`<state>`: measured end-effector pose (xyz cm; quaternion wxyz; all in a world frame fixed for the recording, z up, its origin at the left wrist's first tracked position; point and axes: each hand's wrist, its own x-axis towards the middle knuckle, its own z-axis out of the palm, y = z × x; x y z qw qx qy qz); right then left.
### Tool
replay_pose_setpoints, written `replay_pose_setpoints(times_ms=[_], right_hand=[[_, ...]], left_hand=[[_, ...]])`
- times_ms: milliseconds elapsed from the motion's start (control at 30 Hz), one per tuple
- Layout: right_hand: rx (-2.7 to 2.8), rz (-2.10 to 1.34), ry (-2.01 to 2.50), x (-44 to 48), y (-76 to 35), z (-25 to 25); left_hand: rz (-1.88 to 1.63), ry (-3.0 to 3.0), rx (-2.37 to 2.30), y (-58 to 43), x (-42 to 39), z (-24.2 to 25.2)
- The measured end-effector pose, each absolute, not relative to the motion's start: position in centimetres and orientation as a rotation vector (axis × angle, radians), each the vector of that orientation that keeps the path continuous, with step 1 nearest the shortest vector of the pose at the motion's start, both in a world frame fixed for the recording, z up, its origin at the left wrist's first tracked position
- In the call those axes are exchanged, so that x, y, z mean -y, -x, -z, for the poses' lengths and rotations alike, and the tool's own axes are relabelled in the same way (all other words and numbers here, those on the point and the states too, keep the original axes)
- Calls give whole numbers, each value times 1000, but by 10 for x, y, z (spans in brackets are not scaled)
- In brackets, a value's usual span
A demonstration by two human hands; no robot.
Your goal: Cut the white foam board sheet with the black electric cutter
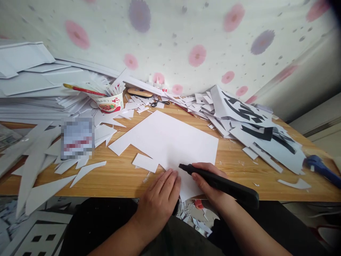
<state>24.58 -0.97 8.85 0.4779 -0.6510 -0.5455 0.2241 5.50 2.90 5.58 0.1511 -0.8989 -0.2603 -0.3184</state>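
A large white sheet of board [170, 138] with a notched left side lies on the wooden table in front of me. My left hand [161, 192] rests flat on its near edge, fingers stretched out and holding nothing. In my right hand [213, 185] is a long black handheld tool [226, 184], thick at the back and narrowing to a tip. That tip points left, just over the board and close to my left fingertips; I cannot tell whether it touches. A small rectangular white offcut [146, 162] lies beside the notch, left of my hands.
Left stand stacked white boards [34, 85] and a paper tub [110, 103] of strips with a brush [84, 90]. Scissors [160, 103] lie at the back. Cut pieces with black characters [243, 110] and a blue tape dispenser [323, 170] are at right. The table's front edge [119, 195] is near me.
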Motion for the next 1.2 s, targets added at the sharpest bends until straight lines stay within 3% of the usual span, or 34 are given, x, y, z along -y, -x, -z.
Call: replay_pose_setpoints(times_ms=[800, 1200], right_hand=[[1607, -484, 1563, 2, -251, -101], [1678, -368, 1515, 6, -254, -83]], left_hand=[[974, 2595, 775, -57, -30, -51], [1008, 2582, 843, -60, -29, -53]])
